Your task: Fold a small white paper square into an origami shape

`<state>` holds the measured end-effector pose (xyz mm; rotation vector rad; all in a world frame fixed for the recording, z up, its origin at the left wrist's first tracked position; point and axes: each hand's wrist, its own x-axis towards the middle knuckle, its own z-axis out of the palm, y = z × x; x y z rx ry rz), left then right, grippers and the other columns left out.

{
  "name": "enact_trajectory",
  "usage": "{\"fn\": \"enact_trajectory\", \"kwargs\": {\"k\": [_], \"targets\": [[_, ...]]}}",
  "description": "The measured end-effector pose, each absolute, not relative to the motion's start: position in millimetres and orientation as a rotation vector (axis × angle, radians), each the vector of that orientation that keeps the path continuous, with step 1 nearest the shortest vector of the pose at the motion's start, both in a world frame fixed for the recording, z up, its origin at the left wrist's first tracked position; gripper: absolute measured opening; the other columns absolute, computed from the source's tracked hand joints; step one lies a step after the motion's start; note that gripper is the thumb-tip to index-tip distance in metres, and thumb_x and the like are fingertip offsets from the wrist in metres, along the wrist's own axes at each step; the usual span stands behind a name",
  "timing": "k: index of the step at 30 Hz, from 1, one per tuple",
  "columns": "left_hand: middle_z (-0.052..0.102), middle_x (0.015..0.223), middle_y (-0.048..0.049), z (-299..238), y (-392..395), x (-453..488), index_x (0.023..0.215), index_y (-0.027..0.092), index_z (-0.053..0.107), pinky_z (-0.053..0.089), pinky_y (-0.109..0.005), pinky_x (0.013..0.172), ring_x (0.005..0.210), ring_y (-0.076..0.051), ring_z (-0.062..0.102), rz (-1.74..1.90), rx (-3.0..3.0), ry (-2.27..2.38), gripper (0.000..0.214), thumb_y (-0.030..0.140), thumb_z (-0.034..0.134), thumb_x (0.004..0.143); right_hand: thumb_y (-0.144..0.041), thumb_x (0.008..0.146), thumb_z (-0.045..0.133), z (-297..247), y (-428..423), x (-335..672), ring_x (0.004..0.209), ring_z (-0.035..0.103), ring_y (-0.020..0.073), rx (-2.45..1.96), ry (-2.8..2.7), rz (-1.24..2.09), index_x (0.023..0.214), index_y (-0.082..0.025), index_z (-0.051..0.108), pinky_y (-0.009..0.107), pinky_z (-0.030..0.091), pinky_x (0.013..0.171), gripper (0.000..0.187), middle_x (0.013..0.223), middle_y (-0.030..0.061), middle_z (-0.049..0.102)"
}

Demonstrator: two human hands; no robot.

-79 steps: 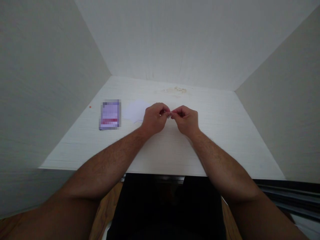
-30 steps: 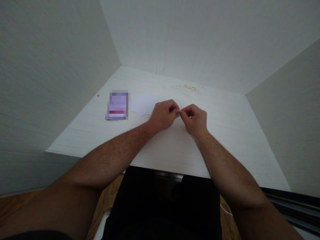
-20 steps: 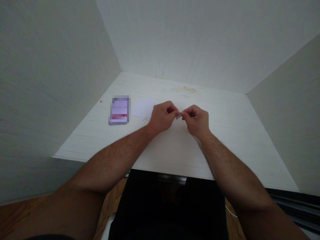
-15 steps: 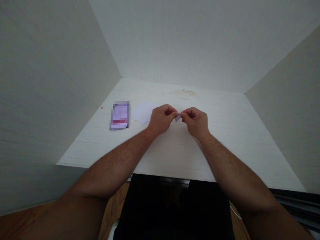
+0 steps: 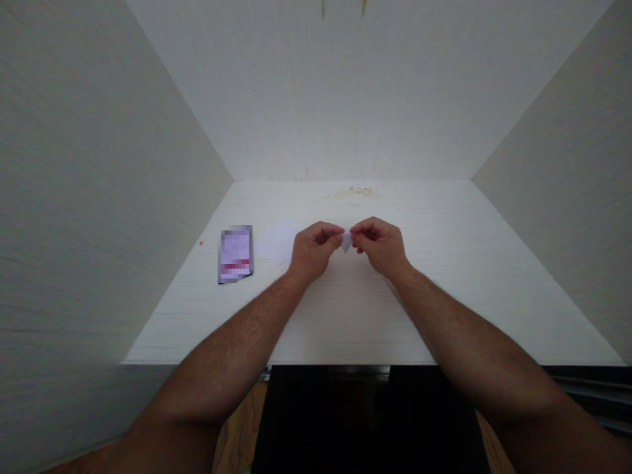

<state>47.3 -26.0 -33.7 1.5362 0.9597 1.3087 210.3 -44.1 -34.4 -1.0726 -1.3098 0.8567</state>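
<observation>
A small folded piece of white paper (image 5: pixel 346 243), pointed at its lower end, is pinched between my two hands above the table. My left hand (image 5: pixel 314 248) grips its left side with thumb and forefinger. On its right side, my right hand (image 5: pixel 380 243) closes thumb and fingertips on it. Parts of the paper are hidden by the fingers. White paper sheets (image 5: pixel 274 243) lie on the table just left of my left hand, partly covered by it.
A phone or tablet-like device (image 5: pixel 236 255) with a blurred-out screen lies left of the sheets. A tiny orange speck (image 5: pixel 201 243) is near the left wall. Brownish marks (image 5: pixel 361 191) stain the white table (image 5: pixel 474 289) near the back wall. Walls enclose three sides.
The view has tilted and shifted slightly. My hands have drawn a little apart at the fingertips, and more of the folded paper shows between them. Both hands still hold it.
</observation>
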Motion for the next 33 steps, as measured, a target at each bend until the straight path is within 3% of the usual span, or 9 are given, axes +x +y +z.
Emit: {"fn": "enact_trajectory", "kwargs": {"k": [8,15,22,25,29,33], "targets": [[0.067,0.068,0.0006,-31.1,-27.1,46.0,0.085,0.020,0.070,0.051,-0.028,0.061,0.062,-0.012,0.061,1.269,1.515,0.975,0.012,0.025,0.068,0.074,-0.023,0.076,0.064,-35.9,-43.9,210.5,0.051,0.057,0.0088,-1.069,-1.330,0.898,0.087,-0.020,0.069,0.024,0.048,0.049,0.013,0.063,-0.0045,0.065],[0.069,0.083,-0.0012,-28.8,-29.4,47.7,0.099,0.021,0.062,0.054,-0.027,0.065,0.070,-0.012,0.064,1.273,1.468,0.923,0.032,0.025,0.075,0.070,-0.022,0.073,0.068,-33.4,-46.4,207.3,0.050,0.057,0.0084,-1.144,-1.328,0.779,0.081,-0.020,0.068,0.023,0.047,0.049,0.008,0.061,-0.0052,0.063],[0.067,0.082,-0.0006,-29.9,-31.8,49.0,0.093,0.020,0.062,0.056,-0.031,0.074,0.075,-0.013,0.063,1.297,1.672,0.946,0.026,0.029,0.076,0.073,-0.029,0.071,0.075,-27.3,-51.5,205.6,0.064,0.068,0.0128,-1.032,-1.289,0.987,0.094,-0.018,0.072,0.032,0.059,0.066,0.025,0.075,0.0007,0.073],[0.067,0.087,-0.0004,-29.0,-34.7,49.3,0.098,0.022,0.064,0.055,-0.030,0.077,0.076,-0.011,0.061,1.349,1.867,1.015,0.023,0.024,0.073,0.077,-0.025,0.069,0.075,-26.7,-52.0,204.3,0.064,0.068,0.0125,-1.026,-1.289,1.001,0.096,-0.018,0.071,0.032,0.059,0.067,0.028,0.075,0.0005,0.073],[0.068,0.098,-0.0008,-29.3,-36.3,50.3,0.112,0.023,0.061,0.054,-0.028,0.075,0.075,-0.009,0.059,1.392,1.920,0.962,0.041,0.016,0.075,0.073,-0.019,0.071,0.068,-28.5,-49.7,201.9,0.064,0.068,0.0114,-0.991,-1.234,1.031,0.093,-0.018,0.070,0.030,0.060,0.065,0.022,0.078,0.0003,0.074],[0.066,0.100,-0.0033,-29.8,-32.8,50.7,0.108,0.020,0.063,0.054,-0.025,0.070,0.080,-0.011,0.060,1.402,1.841,1.040,0.038,0.013,0.072,0.072,-0.024,0.071,0.070,-30.7,-46.9,201.2,0.068,0.069,0.0127,-0.998,-1.186,1.089,0.090,-0.019,0.069,0.031,0.061,0.066,0.019,0.081,0.0004,0.075]]}}
